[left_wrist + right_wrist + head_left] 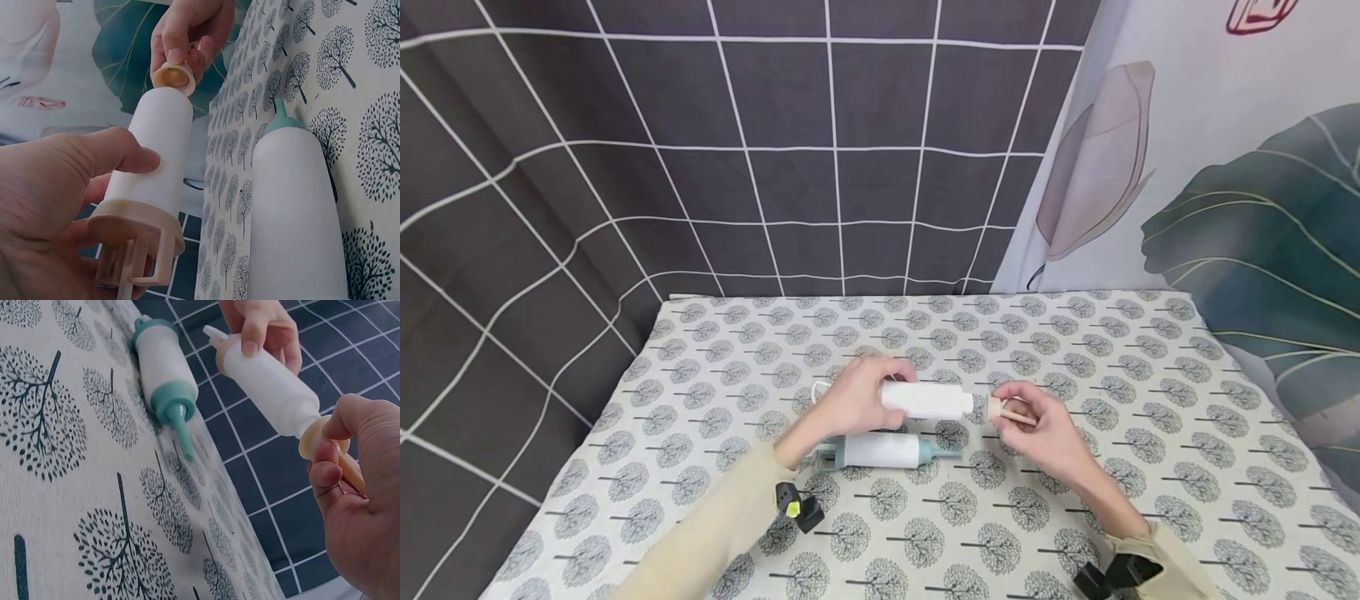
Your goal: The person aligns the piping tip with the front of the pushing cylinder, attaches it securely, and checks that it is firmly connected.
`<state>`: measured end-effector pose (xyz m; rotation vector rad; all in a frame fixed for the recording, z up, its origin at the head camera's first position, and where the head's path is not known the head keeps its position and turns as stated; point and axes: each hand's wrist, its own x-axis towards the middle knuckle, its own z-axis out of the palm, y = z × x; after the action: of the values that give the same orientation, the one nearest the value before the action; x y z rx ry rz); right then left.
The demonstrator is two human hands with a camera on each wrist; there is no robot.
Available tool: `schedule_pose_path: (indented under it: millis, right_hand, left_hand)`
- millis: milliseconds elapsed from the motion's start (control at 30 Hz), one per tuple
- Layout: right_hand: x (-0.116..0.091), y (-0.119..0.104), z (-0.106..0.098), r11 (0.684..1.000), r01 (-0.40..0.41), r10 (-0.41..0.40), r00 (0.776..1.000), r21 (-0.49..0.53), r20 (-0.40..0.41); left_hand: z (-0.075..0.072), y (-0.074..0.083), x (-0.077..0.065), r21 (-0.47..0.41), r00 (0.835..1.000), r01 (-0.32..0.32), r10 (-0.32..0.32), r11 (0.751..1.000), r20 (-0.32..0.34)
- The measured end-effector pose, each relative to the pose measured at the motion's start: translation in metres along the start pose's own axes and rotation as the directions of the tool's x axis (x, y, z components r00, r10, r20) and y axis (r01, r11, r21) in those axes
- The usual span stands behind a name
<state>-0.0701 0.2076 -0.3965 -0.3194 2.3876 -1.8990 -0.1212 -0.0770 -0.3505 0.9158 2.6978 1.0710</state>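
Observation:
My left hand [859,396] grips a white bottle [925,400] lying nearly sideways above the table, its thumb pressed along the wall. The bottle's beige frame-like end piece [137,234] shows in the left wrist view. Between the fingertips of my right hand [1037,425] is a beige nozzle cap [994,408] with a slim spout, its wide side turned to the bottle's neck. In the head view a small gap parts cap and neck. Below them, a second white bottle [880,451] with a teal nozzle and teal end lies on its side.
A tree-print cloth covers the table [895,533]. Behind it hangs a dark cloth [782,183] with a white grid, and a leaf-patterned curtain [1105,167] is at the right. A thin white loop [817,388] shows beside my left hand.

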Motion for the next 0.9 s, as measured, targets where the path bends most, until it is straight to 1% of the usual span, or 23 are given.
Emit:
schedule_pose_path:
  millis: [100, 333, 600, 900]
  right_hand:
    - [-0.001, -0.002, 0.002, 1.000, 0.010, -0.010, 1.000, 0.001, 0.006]
    - [-0.003, -0.005, 0.006, 0.999, 0.044, -0.044, 0.999, -0.006, 0.028]
    - [-0.003, -0.008, 0.011, 0.999, 0.049, -0.048, 0.998, -0.017, 0.037]
    - [-0.001, -0.005, 0.014, 0.995, 0.091, -0.090, 0.995, -0.035, 0.040]
  left_hand:
    - [0.001, 0.002, -0.004, -0.001, 1.000, -0.013, 0.013, 1.000, -0.007]
    - [0.003, 0.004, -0.009, -0.029, 1.000, -0.013, 0.012, 1.000, -0.013]
    - [0.003, 0.006, -0.012, -0.040, 1.000, -0.028, 0.027, 0.999, -0.013]
    - [0.003, 0.009, -0.014, -0.045, 0.999, -0.041, 0.041, 0.998, -0.003]
